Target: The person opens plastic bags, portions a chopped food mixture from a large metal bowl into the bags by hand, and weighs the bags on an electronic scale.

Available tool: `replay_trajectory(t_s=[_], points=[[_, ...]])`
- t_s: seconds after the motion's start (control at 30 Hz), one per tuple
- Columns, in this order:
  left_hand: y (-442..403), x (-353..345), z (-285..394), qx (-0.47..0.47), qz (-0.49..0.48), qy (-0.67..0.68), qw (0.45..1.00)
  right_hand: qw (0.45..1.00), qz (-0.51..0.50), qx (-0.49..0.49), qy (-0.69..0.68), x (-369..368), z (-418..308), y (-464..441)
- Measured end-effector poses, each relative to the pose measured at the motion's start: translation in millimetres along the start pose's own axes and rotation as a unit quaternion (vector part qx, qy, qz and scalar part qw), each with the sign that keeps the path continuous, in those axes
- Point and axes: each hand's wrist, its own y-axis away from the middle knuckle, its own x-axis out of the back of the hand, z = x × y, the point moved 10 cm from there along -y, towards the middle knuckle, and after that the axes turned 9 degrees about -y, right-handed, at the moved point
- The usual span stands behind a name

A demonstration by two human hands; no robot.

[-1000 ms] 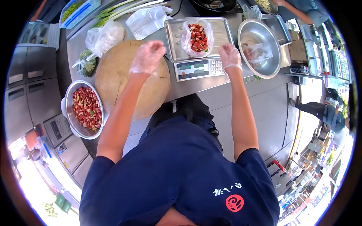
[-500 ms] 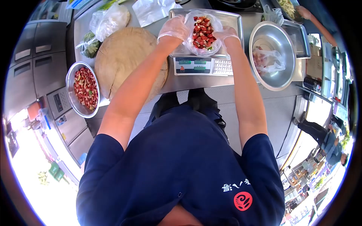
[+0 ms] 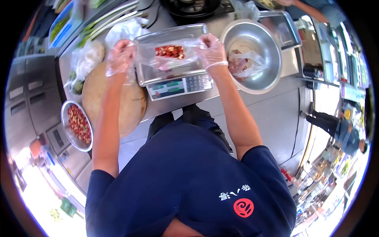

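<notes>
A clear plastic bag point(image 3: 147, 53) is stretched sideways over a steel tray point(image 3: 144, 77) on a digital scale point(image 3: 199, 83). Chopped red and pale pieces point(image 3: 169, 51) show through the bag's narrow opening. My left hand point(image 3: 119, 58), in a clear disposable glove, pinches the bag's left end. Its opposite end is gripped by my right hand point(image 3: 213, 51), gloved the same way. Both hands are about level with the tray's sides. The bag's lower part sits within the tray, blurred by the plastic.
A round chopping block point(image 3: 112, 102) and a bowl of chopped red pieces point(image 3: 79, 124) are at left. At right, a large steel basin point(image 3: 272, 67) holds pale pink pieces and a plastic bag. Spring onions point(image 3: 106, 21) lie behind; another person's arm point(image 3: 310, 11) reaches in.
My hands have moved apart, from holding the bag's sides to pulling its mouth out wide. The opening has narrowed over the pieces. The camera view has shifted and turned.
</notes>
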Motion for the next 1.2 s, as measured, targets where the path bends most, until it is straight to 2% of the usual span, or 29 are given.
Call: replay_trajectory(t_s=[0.03,0.1,0.17,0.2,0.23,0.3,0.33,0.37,0.4,0.43,0.47,0.5,0.53,0.6,0.63,0.7,0.77,0.8,0.87,0.9,0.93,0.97,1.0,1.03,1.07,1.13,1.2], points=[[2,-15,19,-0.009,-0.017,0.003,1.0,0.999,0.009,-0.012,-0.04,9,-4,-1],[10,-29,70,-0.02,-0.027,0.118,0.992,0.996,0.027,-0.02,-0.08,37,-19,-4],[14,-53,120,-0.012,-0.047,0.085,0.995,0.987,0.078,-0.02,-0.137,80,-51,-5],[17,-70,133,0.0,-0.057,0.052,0.997,0.989,0.087,0.009,-0.12,102,-68,-9],[11,-88,142,-0.016,-0.062,0.083,0.994,0.989,0.095,0.039,-0.102,126,-84,-14],[14,-133,189,-0.07,-0.113,0.027,0.991,0.99,0.094,0.09,-0.059,171,-104,-27],[10,-158,197,-0.081,-0.133,0.043,0.987,0.989,0.096,0.092,-0.058,197,-100,-37],[0,-197,215,-0.156,-0.142,0.014,0.977,0.989,0.092,0.111,-0.015,224,-97,-49],[-2,-220,219,-0.157,-0.154,0.0,0.976,0.987,0.087,0.129,0.027,243,-96,-56],[-14,-243,209,-0.143,-0.141,0.002,0.98,0.987,0.086,0.129,0.027,258,-88,-58],[-26,-268,197,-0.167,-0.143,-0.031,0.975,0.984,0.1,0.101,0.103,271,-73,-60],[-30,-289,188,-0.139,-0.155,-0.05,0.977,0.975,0.111,0.073,0.179,280,-59,-62],[-39,-314,166,-0.125,-0.167,-0.016,0.978,0.963,0.107,0.088,0.231,280,-50,-57],[-52,-352,131,-0.1,-0.147,-0.1,0.979,0.943,0.092,0.055,0.315,288,-6,-53],[-48,-363,120,-0.051,-0.158,-0.114,0.979,0.943,0.088,0.058,0.316,287,3,-50],[-45,-380,110,-0.044,-0.158,-0.189,0.968,0.925,0.109,-0.026,0.362,291,37,-40],[-47,-388,91,-0.028,-0.152,-0.228,0.961,0.918,0.108,-0.042,0.378,293,59,-35],[-48,-392,88,-0.049,-0.158,-0.223,0.96,0.91,0.114,-0.058,0.395,300,72,-35],[-46,-379,80,-0.063,-0.157,-0.222,0.96,0.915,0.117,-0.015,0.387,307,74,-35],[-39,-364,86,-0.09,-0.153,-0.137,0.975,0.911,0.118,0.024,0.395,301,56,-29],[-28,-342,92,-0.116,-0.145,-0.052,0.981,0.901,0.126,0.017,0.416,299,39,-20],[-8,-312,106,-0.043,-0.205,-0.012,0.978,0.891,0.129,0.013,0.434,293,15,-14],[1,-277,103,-0.033,-0.182,-0.018,0.983,0.867,0.101,-0.073,0.482,288,2,-20],[14,-255,93,0.007,-0.229,0.03,0.973,0.889,0.123,0.021,0.441,283,-15,-13],[30,-232,82,0.048,-0.266,0.083,0.959,0.896,0.158,0.03,0.415,276,-32,-12],[57,-165,52,0.074,-0.215,0.096,0.969,0.924,0.157,0.096,0.336,262,-38,-17],[90,-103,17,0.109,-0.154,0.093,0.978,0.973,0.152,0.118,0.127,237,-5,-28]])
